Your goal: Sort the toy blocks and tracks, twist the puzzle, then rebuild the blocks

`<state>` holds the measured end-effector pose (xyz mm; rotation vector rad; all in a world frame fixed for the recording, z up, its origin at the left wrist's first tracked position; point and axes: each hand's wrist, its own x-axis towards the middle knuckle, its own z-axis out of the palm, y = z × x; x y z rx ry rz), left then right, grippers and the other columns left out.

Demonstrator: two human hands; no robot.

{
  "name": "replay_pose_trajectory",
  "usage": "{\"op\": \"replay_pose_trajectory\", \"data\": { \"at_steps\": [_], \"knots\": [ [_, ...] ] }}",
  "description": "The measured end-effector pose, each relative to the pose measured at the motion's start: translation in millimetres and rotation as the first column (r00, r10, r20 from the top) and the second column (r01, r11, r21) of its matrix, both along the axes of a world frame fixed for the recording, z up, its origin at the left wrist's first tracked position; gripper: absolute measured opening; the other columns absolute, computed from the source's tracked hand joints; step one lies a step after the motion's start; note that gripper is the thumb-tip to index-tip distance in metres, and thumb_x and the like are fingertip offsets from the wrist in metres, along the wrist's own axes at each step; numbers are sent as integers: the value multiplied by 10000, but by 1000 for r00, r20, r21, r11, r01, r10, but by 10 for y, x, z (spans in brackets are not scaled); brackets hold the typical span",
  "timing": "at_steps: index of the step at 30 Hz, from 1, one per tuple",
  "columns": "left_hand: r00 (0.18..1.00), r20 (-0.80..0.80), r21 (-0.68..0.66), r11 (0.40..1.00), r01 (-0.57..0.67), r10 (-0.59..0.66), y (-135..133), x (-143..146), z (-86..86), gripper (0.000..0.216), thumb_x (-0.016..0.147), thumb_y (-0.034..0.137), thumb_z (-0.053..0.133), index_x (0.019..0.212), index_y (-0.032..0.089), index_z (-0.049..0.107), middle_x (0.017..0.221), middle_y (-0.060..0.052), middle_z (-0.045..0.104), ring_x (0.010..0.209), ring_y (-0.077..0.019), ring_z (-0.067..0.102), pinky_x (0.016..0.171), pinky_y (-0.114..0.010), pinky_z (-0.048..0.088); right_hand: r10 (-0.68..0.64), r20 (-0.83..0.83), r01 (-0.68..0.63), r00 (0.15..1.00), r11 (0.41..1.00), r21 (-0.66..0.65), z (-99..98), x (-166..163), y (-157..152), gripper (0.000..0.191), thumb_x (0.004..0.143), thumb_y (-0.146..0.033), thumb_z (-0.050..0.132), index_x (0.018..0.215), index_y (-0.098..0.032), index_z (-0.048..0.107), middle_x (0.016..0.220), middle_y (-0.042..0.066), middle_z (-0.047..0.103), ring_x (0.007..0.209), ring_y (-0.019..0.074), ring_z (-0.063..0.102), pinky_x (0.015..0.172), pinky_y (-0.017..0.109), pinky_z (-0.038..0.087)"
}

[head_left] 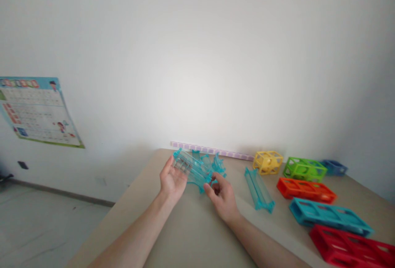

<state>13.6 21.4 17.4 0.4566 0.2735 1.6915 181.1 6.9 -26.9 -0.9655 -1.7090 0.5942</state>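
Holding translucent teal plastic trough (194,168) mid-frame: left grip (174,180), right grip (224,199) | seemingly unfinished | loose: similar teal trough (260,190), lower right

Tbl (188,235) open btwn arms (145,229), frames (331,222) block R.

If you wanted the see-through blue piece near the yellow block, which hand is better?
Probably the right hand: it's closer to that loose piece. The left hand is farther away, though both touch the held piece.
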Motion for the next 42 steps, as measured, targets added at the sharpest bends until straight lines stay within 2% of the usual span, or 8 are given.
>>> {"op": "replay_pose_trajectory", "data": {
  "at_steps": [5, 9, 15, 21, 28, 32, 39, 42],
  "knots": [
    [969, -173, -42, 984, 172, -177, -79, 111, 52, 315, 795, 436, 636, 929, 151, 660, 911, -90, 717, 891, -238, 680, 786, -368, 542, -43, 29, 39, 999, 992, 119, -21, 1, -27, 333, 760, -396, 670, 958, -207, 481, 640, -45, 494, 461, 97, 417, 452, 218, 350],
    [920, -278, -149, 959, 241, -274, -128, 205, -1, 268, 799, 345, 649, 939, 117, 659, 894, -117, 729, 860, -260, 694, 752, -378, 556, -27, 139, -11, 990, 963, 271, 5, 11, -58, 303, 789, -378, 672, 997, -212, 528, 756, -4, 499, 553, 117, 445, 521, 239, 404],
    [896, -203, -264, 903, 338, -395, -71, 158, -64, 354, 887, 321, 480, 947, 26, 667, 842, -171, 732, 799, -241, 704, 625, -286, 557, 66, 159, -116, 985, 936, 333, 52, 5, -88, 361, 853, -344, 625, 1173, -225, 509, 889, 34, 512, 559, 104, 450, 515, 230, 430],
    [912, -144, -230, 909, 347, -385, -78, 128, -45, 276, 883, 283, 483, 953, 71, 645, 917, -143, 729, 776, -222, 709, 439, -208, 490, 91, 153, -139, 984, 930, 340, 57, 0, -93, 325, 874, -295, 599, 1175, -232, 494, 901, 28, 511, 553, 91, 449, 526, 226, 439],
    [901, -129, -187, 903, 387, -413, -85, 110, -92, 291, 879, 292, 485, 963, 65, 648, 916, -145, 727, 857, -251, 699, 660, -300, 555, 113, 155, -161, 981, 925, 344, 25, -1, -98, 307, 876, -269, 590, 1160, -239, 478, 887, 14, 501, 549, 87, 439, 525, 220, 418],
    [891, -113, -166, 893, 419, -439, -101, 97, -92, 262, 863, 290, 506, 954, 95, 655, 919, -127, 726, 859, -258, 696, 682, -331, 551, 127, 175, -181, 976, 923, 339, 33, -1, -118, 315, 877, -271, 586, 1164, -254, 458, 886, 11, 494, 550, 89, 432, 532, 226, 413],
    [907, -80, -45, 910, 412, -414, -144, 63, -81, 352, 750, 210, 597, 1094, 151, 636, 954, -89, 721, 793, -229, 685, 767, -404, 535, 219, 116, -238, 969, 951, 197, 49, 6, -142, 716, 765, -474, 685, 1320, -253, 290, 1011, 46, 500, 522, 78, 440, 473, 227, 396],
    [929, -157, -44, 942, 333, -336, -168, 80, -50, 414, 651, 192, 668, 1063, 166, 655, 898, -70, 726, 763, -230, 678, 740, -397, 535, 240, 134, -262, 962, 947, 184, 42, 18, -143, 748, 751, -541, 662, 1328, -233, 298, 966, 41, 514, 537, 94, 448, 466, 229, 389]
  ]
}}
